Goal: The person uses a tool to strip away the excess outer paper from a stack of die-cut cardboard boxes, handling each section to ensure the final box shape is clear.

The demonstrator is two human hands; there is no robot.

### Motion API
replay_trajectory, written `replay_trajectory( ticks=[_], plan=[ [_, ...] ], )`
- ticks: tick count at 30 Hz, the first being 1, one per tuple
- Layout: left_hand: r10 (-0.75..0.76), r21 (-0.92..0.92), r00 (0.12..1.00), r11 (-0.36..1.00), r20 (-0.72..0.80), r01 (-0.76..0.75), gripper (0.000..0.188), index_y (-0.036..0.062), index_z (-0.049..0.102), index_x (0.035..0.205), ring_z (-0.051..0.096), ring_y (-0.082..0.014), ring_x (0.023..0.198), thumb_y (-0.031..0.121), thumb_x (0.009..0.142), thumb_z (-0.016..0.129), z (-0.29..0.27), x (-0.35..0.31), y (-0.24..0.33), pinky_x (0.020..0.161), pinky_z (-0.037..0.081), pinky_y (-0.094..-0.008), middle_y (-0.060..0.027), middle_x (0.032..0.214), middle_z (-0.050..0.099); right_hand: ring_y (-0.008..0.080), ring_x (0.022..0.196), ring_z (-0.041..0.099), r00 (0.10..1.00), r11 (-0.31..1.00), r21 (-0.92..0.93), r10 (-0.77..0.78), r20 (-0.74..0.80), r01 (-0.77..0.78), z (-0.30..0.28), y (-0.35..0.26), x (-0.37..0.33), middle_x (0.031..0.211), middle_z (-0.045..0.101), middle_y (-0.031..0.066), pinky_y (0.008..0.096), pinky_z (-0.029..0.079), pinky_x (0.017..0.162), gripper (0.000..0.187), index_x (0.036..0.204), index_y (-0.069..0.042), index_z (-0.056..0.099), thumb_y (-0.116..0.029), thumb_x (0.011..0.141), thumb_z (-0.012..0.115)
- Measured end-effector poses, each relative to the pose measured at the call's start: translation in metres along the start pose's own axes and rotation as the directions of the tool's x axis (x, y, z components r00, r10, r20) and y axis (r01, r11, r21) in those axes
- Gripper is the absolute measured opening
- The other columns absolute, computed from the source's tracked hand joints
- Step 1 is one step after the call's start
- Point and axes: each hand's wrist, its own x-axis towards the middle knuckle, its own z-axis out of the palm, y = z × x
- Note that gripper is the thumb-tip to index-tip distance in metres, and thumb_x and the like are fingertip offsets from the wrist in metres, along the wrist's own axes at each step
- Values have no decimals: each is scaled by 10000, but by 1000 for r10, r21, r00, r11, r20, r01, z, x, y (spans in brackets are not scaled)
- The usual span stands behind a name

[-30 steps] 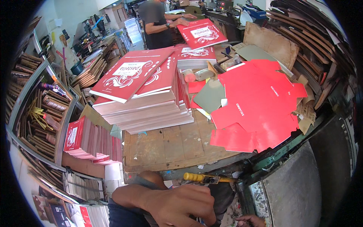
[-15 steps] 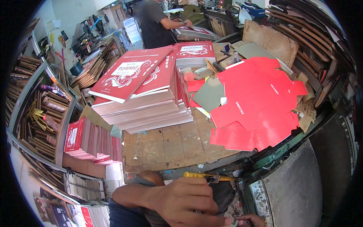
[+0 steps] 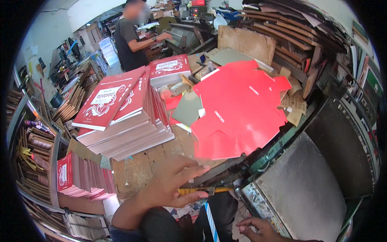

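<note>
My left hand (image 3: 177,179) reaches over the near edge of the wooden table (image 3: 137,165), fingers stretched and thumb apart. It appears to hold nothing. Just below its fingers lies a yellow rod-like tool (image 3: 223,189), partly hidden. A narrow blue-and-white striped strip (image 3: 210,222) runs down from beneath the left thumb; whether they touch I cannot tell. At the lower edge, my right hand (image 3: 258,230) has loosely bent fingers, thumb apart, with nothing visible in it. Beyond the left hand lies a pile of red die-cut card sheets (image 3: 242,109).
A tall stack of red-covered books (image 3: 121,117) fills the table's left, with a smaller stack (image 3: 171,66) behind. More books (image 3: 86,177) sit lower left beside shelves (image 3: 36,161). A grey machine panel (image 3: 298,189) stands at right. Another person (image 3: 133,40) works at the back.
My view has turned right. My left hand has moved up and left, its fingers opening out. My right hand shows more fully, and the striped strip has come into sight.
</note>
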Motion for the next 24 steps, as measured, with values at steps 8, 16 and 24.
replay_trajectory(
  ticks=[8,16,24],
  plan=[
    [283,-23,956,958,-78,-285,449,81,663,1167,607,-241,951,365,820,698,6,-10,37,821,497,-394,-73,1048,621,87,763,547,999,999,14,41,10,-41,3,-4,-4,842,621,19,236,446,688,202,1073,-33,632,-195,954,603],
    [448,-130,886,878,-123,-461,224,89,702,1039,651,-217,792,250,893,652,-4,-16,49,723,522,-359,-63,930,659,64,687,538,999,999,44,-18,-28,19,11,-10,-2,818,607,19,213,445,609,209,1069,-33,633,-208,972,572],
    [432,-50,897,898,-90,-437,260,98,685,1096,531,-144,577,245,887,638,2,-16,37,530,438,-308,-2,739,562,70,707,552,998,999,4,32,-48,-32,11,4,-7,843,619,17,219,457,631,206,1090,-32,623,-192,966,583]
  ],
)
